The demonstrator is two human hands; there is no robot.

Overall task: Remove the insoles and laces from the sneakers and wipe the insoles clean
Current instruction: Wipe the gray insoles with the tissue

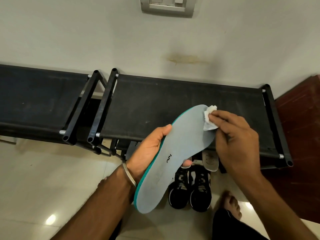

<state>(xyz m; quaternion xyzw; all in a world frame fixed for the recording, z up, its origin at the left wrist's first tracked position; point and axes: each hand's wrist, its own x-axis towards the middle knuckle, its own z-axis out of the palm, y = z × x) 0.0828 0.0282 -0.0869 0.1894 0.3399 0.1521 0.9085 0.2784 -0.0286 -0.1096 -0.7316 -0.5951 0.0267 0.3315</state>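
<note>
— The fingers [223, 118] of the right hand [237, 141]: what were they doing?

— They were curled round a crumpled white tissue [209, 118], pinching it and pressing it onto the toe end of the grey insole [174, 156].

— And the left hand [149, 149]?

— It gripped the insole from beneath at mid-length, thumb over the teal edge on the left, one fingertip showing past the right edge. A metal bangle [129, 174] sat on that wrist.

— Where was the insole?

— Held in the air, grey face up, heel toward the person, toe over the front edge of the right-hand black fabric shoe rack [173, 101].

— The sneakers?

— The pair of black sneakers [190, 191] stood side by side on the tiled floor [43, 179], just in front of that rack's front edge, laces seemingly in place. A pale sandal [210, 160] lay just beyond them, under the rack's edge.

— Anything else?

— A second black rack [34, 97] stood to the left, both against the wall, and a bare foot [232, 205] rested right of the sneakers.
</note>
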